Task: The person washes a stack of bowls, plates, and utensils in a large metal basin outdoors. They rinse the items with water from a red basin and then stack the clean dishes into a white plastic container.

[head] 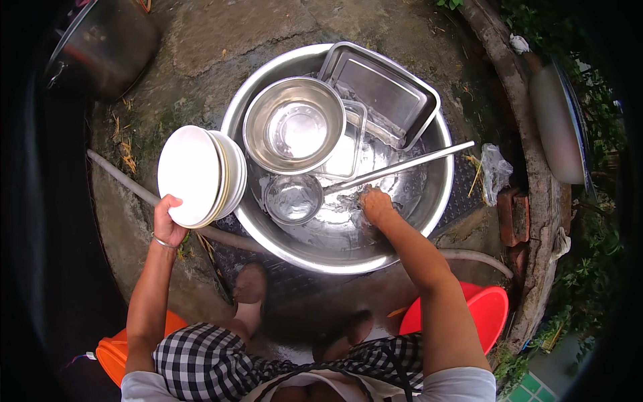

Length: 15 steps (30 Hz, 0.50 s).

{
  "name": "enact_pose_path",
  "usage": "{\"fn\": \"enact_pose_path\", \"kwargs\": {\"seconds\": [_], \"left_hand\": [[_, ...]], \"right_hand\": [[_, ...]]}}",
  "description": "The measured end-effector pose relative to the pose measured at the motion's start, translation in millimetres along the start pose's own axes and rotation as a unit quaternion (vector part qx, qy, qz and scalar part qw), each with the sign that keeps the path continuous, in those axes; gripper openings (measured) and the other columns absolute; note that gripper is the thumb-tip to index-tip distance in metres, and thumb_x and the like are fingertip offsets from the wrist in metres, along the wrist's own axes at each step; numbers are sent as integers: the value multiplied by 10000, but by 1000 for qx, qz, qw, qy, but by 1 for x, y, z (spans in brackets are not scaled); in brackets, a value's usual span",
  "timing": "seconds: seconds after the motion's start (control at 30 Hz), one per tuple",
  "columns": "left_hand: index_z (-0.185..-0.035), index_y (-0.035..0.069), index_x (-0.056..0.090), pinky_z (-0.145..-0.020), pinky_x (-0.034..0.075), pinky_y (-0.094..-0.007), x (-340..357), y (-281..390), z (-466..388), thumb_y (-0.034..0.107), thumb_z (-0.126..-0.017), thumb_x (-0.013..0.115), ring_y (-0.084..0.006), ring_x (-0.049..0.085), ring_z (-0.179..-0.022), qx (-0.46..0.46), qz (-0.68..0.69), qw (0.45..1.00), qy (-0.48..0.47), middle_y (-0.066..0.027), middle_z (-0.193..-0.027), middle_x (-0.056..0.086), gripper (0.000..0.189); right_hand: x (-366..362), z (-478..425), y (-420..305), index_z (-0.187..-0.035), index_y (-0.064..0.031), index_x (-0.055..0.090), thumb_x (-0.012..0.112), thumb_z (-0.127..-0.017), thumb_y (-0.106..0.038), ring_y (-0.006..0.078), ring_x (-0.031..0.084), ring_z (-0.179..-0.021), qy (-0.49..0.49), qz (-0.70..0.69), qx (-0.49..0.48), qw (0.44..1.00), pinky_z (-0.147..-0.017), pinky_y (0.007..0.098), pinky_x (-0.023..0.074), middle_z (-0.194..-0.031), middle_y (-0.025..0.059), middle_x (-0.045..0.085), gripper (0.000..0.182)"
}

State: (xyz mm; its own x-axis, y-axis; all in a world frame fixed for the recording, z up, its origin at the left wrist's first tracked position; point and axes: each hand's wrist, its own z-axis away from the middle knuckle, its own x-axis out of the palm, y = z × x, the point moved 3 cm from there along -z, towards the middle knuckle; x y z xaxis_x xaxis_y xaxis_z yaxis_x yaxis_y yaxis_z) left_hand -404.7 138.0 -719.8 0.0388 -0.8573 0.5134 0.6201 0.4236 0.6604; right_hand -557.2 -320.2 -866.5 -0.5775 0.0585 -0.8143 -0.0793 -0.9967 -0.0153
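Observation:
My left hand point(168, 221) grips a stack of white plates or bowls point(190, 173), tilted on edge just outside the left rim of a big metal basin point(337, 266). Inside that basin, my right hand point(377, 203) reaches into shallow water, its fingertips partly hidden by the splash. Close to it lies a long-handled metal ladle point(294, 200), whose handle crosses the basin's right rim. A round steel bowl point(296, 125) sits above the ladle's cup, partly over a clear rectangular container point(346, 151). A rectangular metal tray point(384, 93) leans against the basin's far right wall.
A hose point(231, 238) runs along the ground beneath the basin's near edge. Red point(490, 311) and orange point(113, 354) plastic containers flank my legs. A large dark pot point(108, 50) stands at the upper left. Bricks point(513, 216), a plastic bag point(495, 173) and a log point(532, 151) lie at right.

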Motion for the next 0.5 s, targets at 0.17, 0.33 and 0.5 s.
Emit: {"fn": "enact_pose_path", "kwargs": {"seconds": [0.17,0.33,0.5], "left_hand": [[-1311,-78,460,-986,498,-424,-4,-1,-2,117,-738,535,-326,611,-1106,10,-1,1000,-8,-186,-1237,604,610],[-1318,-93,446,-983,498,-434,-2,-1,1,137,-745,541,-330,606,-1116,4,-14,1000,-18,-196,-1254,591,624],[-1321,-102,435,-985,499,-437,-3,0,1,136,-742,540,-332,605,-1120,14,-15,1000,-19,-205,-1254,588,635]], "right_hand": [[12,27,-13,-1157,-104,656,539,-895,-244,333,661,-996,-70,142,-135,978,-853,445,522,-1095,164,671,319],[-47,63,-8,-1173,-96,623,655,-838,-343,376,632,-1004,-73,-113,-177,975,-862,469,502,-1057,200,669,417],[-136,71,-8,-1313,-181,533,719,-819,-330,385,659,-901,116,-341,-55,931,-808,478,500,-933,183,697,549]]}}
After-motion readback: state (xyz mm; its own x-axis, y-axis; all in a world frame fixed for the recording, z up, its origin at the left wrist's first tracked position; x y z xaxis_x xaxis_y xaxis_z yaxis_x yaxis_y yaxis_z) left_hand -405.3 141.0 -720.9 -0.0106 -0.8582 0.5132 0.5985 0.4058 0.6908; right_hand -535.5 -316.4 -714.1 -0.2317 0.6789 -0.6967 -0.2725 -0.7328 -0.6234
